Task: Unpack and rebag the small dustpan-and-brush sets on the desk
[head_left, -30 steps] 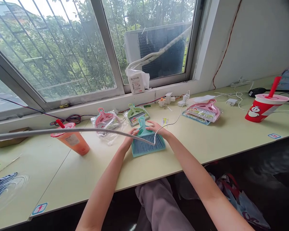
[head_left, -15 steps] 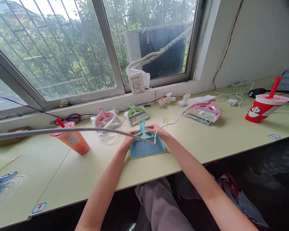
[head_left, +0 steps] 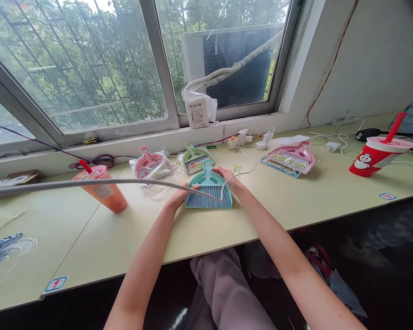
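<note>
A teal mini dustpan with a blue-bristled brush (head_left: 209, 196) nested in it lies in front of me, handle pointing toward the window. My left hand (head_left: 179, 196) grips the pan's left side, its fingers partly hidden by a grey cable that crosses the view. On the opposite side, my right hand (head_left: 228, 177) holds the upper right edge, thumb and fingers bent around it. Just behind are a green dustpan set (head_left: 195, 158) and a pink one (head_left: 149, 163) in clear wrapping. Another pink dustpan set (head_left: 292, 158) rests farther right.
An orange drink cup (head_left: 105, 190) with a red straw stands at left, and a red cup (head_left: 371, 158) at far right. White adapters (head_left: 244, 136) and cables lie along the wall. The grey cable (head_left: 151, 182) hangs across the view. A white packet (head_left: 198, 112) stands on the sill.
The teal dustpan and brush have shifted away from the table's front edge, toward the window. My right hand has moved from beside the handle to the pan's right edge.
</note>
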Available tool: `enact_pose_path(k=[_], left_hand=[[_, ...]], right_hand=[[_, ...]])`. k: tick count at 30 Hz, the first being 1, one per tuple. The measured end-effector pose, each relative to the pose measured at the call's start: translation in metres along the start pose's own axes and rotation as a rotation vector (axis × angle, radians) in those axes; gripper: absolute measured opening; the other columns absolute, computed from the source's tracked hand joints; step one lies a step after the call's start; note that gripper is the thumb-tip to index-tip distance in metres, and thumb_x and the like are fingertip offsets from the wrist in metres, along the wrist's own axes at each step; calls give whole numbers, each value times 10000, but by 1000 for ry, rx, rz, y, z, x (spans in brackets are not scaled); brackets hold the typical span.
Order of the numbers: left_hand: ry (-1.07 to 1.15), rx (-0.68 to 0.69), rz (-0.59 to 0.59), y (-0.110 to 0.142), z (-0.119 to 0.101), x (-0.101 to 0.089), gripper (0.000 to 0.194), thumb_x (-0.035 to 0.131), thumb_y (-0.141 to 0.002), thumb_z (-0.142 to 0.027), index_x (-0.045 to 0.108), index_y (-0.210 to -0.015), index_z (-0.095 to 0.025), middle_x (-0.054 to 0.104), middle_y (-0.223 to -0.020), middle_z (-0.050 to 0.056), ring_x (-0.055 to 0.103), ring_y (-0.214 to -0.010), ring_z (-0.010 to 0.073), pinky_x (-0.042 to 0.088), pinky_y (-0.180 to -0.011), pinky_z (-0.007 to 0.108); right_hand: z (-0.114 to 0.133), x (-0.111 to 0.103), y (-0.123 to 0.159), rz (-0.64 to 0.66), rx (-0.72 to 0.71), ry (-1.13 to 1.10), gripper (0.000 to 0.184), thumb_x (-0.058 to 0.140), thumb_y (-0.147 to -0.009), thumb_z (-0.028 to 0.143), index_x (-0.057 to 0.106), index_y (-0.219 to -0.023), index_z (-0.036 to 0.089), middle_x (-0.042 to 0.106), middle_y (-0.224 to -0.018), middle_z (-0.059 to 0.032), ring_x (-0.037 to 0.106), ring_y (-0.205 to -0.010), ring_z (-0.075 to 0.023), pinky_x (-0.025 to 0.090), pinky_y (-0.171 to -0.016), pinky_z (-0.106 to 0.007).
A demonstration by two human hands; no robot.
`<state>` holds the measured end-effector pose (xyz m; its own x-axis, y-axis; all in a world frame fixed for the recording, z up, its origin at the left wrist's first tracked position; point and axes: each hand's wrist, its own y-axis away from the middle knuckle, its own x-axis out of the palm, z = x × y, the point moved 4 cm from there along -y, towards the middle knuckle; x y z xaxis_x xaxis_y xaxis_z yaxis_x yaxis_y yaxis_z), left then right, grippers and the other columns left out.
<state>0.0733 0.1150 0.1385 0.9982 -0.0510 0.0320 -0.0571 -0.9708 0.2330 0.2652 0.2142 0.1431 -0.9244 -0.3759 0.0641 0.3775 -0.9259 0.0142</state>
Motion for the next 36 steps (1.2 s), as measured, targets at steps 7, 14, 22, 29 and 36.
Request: enact_pose_path(k=[7,14,22,29,36], left_hand=[[227,34,-154,-14,16,-7,512,827,-709,-454,691,-1135,-204,695,-1124,153,649,-1123,353,513,-956,475],[353,105,-344,-20,22,-22,518,798,-765,-326,594,-1233,-243,650,-1257,97,659,-1096,248,569,-907,371],[451,95,-428,-22,22,-39,488,815,-751,-268,582,-1175,-204,660,-1186,94,669,-1008,204,577,-887,352],[411,168,-438,-25,24,-39,702,878,-659,-230,490,-1244,-225,643,-1215,90,662,-1065,208,570,-927,369],[374,235,-355,-28,31,-9,841,894,-598,-140,381,-1260,-209,528,-1407,165,551,-1292,295,519,-1023,441]], right_hand=[[-11,-49,-2,-444,53,702,424,542,-918,227,618,-1324,130,547,-1439,-188,340,-1471,-313,231,-1192,-615],[-19,-31,-3,-273,-21,882,349,513,-877,98,714,-1144,199,653,-1304,-143,532,-1320,-256,362,-1138,-419],[-1,-10,5,-319,-22,378,318,536,-875,244,693,-1137,157,720,-1053,-110,690,-858,-185,575,-800,-317],[17,5,19,-433,-209,226,525,390,-961,428,464,-1440,226,485,-1501,-118,478,-1388,-207,494,-1058,-349],[0,57,33,-339,-380,511,677,368,-990,450,195,-1590,188,26,-1688,-123,50,-1576,-213,219,-1253,-459]])
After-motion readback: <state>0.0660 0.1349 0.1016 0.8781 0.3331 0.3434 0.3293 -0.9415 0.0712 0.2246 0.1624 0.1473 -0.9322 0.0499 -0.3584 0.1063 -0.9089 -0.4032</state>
